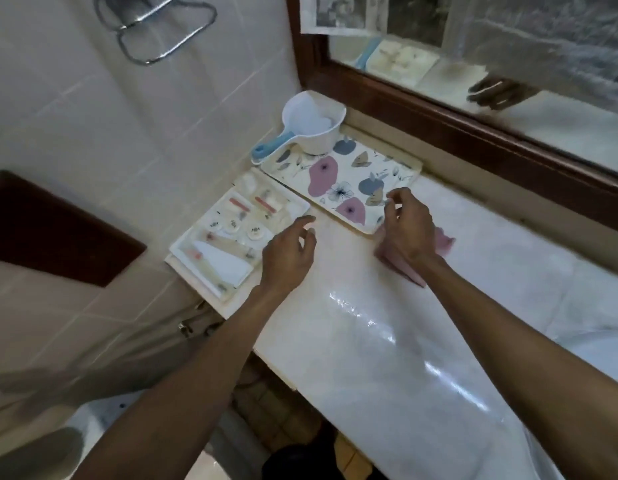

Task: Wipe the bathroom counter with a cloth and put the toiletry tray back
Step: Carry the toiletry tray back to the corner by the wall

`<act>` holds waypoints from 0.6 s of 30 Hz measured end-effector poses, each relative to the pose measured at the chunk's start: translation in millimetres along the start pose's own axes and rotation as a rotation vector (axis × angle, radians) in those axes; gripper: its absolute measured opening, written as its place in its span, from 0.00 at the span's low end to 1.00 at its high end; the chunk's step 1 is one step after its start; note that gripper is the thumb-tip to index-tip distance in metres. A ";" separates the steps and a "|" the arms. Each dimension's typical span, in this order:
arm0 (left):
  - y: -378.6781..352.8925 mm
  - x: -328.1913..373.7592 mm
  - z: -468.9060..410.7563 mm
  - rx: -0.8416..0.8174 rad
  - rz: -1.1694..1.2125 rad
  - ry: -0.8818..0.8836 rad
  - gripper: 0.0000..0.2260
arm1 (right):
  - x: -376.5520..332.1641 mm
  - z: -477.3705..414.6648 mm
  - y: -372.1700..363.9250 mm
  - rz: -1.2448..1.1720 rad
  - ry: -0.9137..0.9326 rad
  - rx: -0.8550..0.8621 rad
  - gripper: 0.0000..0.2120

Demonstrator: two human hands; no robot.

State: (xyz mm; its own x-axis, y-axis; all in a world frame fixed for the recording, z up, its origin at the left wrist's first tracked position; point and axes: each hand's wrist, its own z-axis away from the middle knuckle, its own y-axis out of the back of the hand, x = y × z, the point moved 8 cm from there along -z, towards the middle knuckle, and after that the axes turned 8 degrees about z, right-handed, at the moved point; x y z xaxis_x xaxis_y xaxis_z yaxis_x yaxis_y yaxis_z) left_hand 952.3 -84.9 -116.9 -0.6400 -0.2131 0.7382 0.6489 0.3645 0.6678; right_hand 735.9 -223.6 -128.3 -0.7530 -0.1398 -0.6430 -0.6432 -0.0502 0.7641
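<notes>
A floral tray (338,178) with pink and blue flowers lies on the white counter (387,341) at the far left corner. My right hand (406,226) hovers at the tray's near right edge, fingers curled but apart, holding nothing. Under and beside that hand lies a pink cloth (442,242) on the counter. My left hand (290,252) is open above the counter's left edge, next to a white toiletry tray (227,237) that holds small packets and round lids.
A white scoop with a blue handle (311,128) stands on the floral tray's far end. A dark wooden mirror frame (439,123) runs along the back. Tiled wall on the left; a sink rim (598,348) at the right.
</notes>
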 end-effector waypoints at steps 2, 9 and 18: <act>41.2 -41.8 1.8 0.089 -0.038 0.102 0.13 | -39.4 -8.6 -29.7 0.018 0.076 -0.070 0.10; 128.9 -167.2 22.3 0.285 -0.182 0.447 0.22 | -111.3 -17.8 -118.7 0.136 0.199 -0.304 0.16; 110.6 -248.7 39.1 0.159 0.157 0.762 0.37 | -124.0 -16.3 -156.2 0.199 0.237 -0.372 0.18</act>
State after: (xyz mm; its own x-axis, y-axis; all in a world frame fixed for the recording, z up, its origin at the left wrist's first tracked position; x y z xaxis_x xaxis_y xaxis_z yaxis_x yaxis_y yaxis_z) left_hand 1167.1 43.9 -230.4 -0.0505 -0.6892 0.7228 0.6051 0.5547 0.5711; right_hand 932.0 -214.5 -167.0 -0.7760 -0.4016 -0.4863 -0.3641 -0.3443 0.8654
